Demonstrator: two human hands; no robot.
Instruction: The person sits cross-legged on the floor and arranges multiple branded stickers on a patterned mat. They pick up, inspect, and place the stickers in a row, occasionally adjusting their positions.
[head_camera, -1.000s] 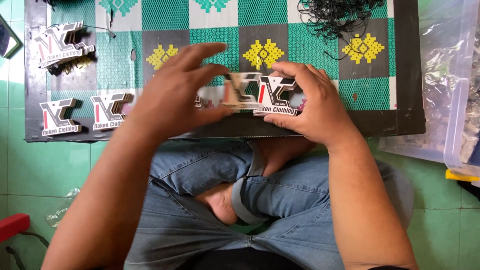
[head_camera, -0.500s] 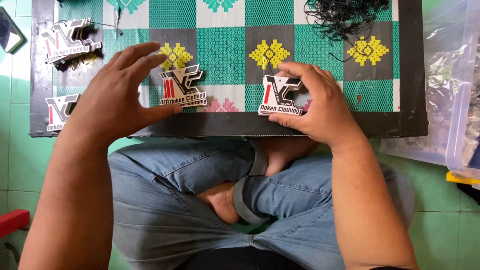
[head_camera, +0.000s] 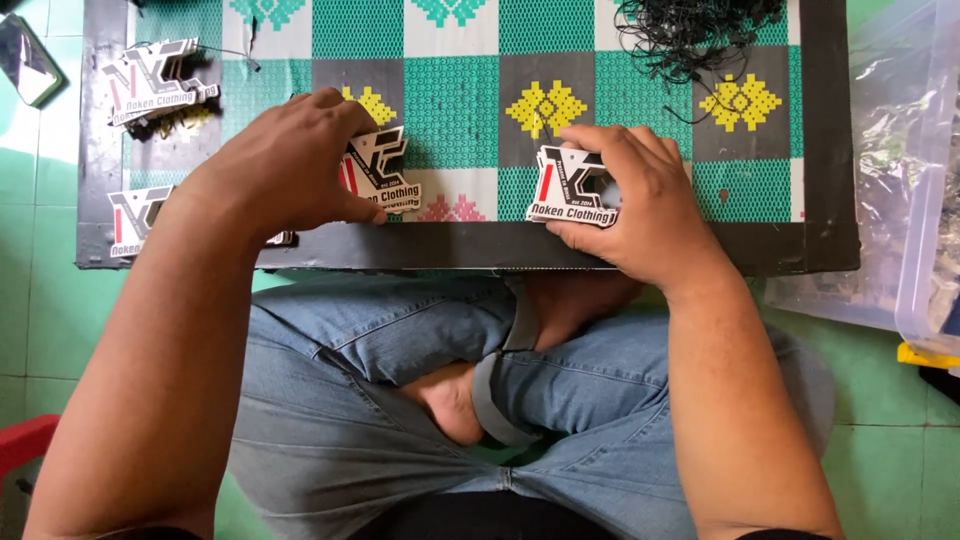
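Left hand (head_camera: 285, 170): down flat over one die-cut cardboard tag (head_camera: 378, 172), fingers folded on top, thumb tucked at its lower edge. The grip is pinned on that tag, pressing it to the mat.
Right hand (head_camera: 640, 205): the grip is pinched closed on a second tag (head_camera: 572, 190), thumb below, fingers curled over its right end, so only the left part shows.
Where the tags lie: both at the near edge of the patterned mat (head_camera: 455, 90), each under its own hand, well apart from one another, with bare checks between them.
Beyond the left grip: a small pile of matching tags (head_camera: 150, 80) up at the far corner, and another lone tag (head_camera: 135, 215) just outside the wrist, by the mat's dark border.
Beyond the right grip: a tangle of thin black strings (head_camera: 700, 30) at the far side; a clear plastic bin (head_camera: 925, 200) further out on the green tiled floor (head_camera: 40, 300).
Doing it well: my read is that the tags are being dealt one per hand, so each should stay flat and face up, held by its edges so the print stays clean.
Watch for: the left one sits tilted; squaring it before letting go would keep the row tidy, I'd judge.
Risk: the strings are near enough to snag a sleeve or finger on a reach.
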